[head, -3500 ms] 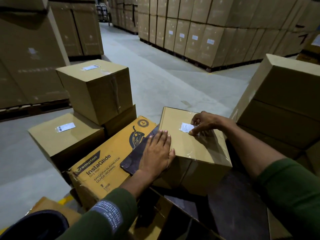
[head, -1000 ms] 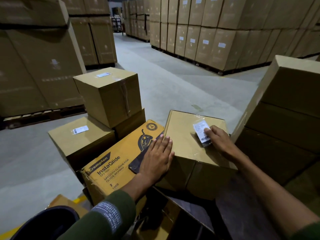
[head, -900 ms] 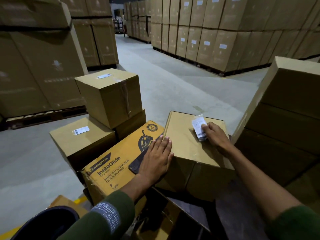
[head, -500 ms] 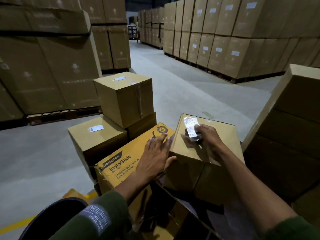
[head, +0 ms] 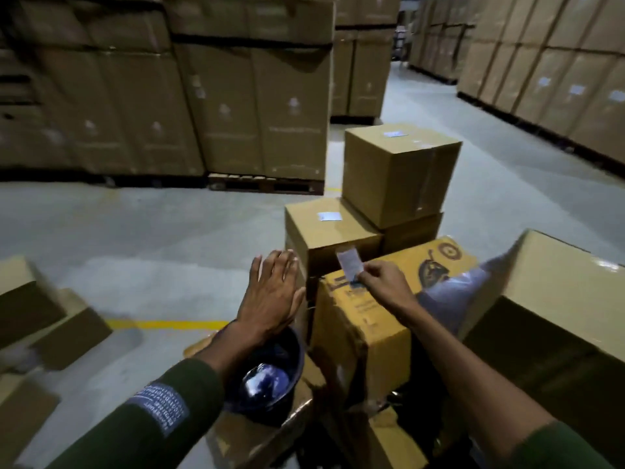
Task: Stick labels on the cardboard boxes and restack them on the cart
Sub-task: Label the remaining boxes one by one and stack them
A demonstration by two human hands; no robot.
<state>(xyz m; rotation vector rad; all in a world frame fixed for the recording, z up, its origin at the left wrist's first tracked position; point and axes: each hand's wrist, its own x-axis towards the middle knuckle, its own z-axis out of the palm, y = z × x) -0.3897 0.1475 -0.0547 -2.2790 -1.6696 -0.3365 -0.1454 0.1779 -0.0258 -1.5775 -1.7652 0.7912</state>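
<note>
Dim warehouse: grey concrete floor with a yellow line; beyond it, tall carton stacks on pallets.

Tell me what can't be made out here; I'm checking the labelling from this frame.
Head view only:
- Print on the label pinched by the right hand: motion blur.
- Text on the yellow printed box: blurred and partly covered by that hand.
- The cart: hidden beneath boxes.
- Plain box on the right: cut off by the frame edge.
</note>
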